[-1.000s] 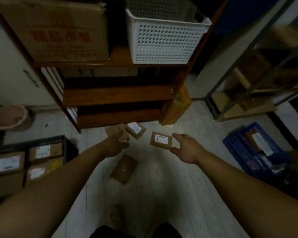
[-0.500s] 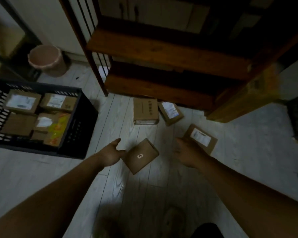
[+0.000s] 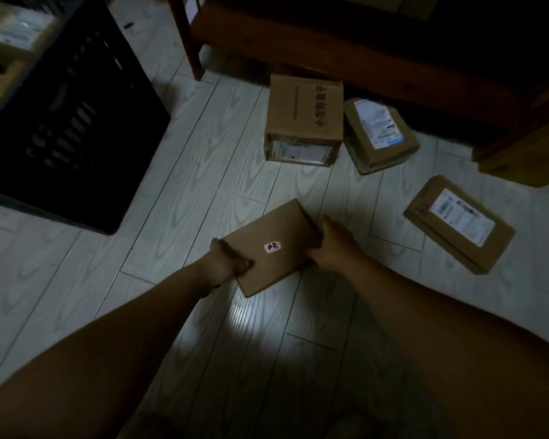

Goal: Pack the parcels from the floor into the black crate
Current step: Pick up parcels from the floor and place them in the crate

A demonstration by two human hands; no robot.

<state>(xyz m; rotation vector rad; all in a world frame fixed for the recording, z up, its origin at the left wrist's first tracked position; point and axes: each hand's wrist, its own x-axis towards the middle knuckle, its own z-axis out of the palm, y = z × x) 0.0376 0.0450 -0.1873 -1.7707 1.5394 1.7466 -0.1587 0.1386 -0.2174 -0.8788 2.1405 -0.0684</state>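
Observation:
A flat brown parcel with a small white sticker lies on the pale plank floor in the middle. My left hand grips its near left edge and my right hand grips its right edge. Three more cardboard parcels lie beyond: a taller box, a labelled one beside it, and a labelled one at the right. The black crate stands at the upper left, with parcels blurred inside it.
A dark wooden shelf unit runs along the back, its thin leg standing near the crate. A wooden block or box sits at the right edge. Bare floor lies between the crate and the parcels.
The view has dropped closer to the floor. Both hands have closed onto the flat parcel, the left at its near edge and the right moving in from the labelled parcel's side.

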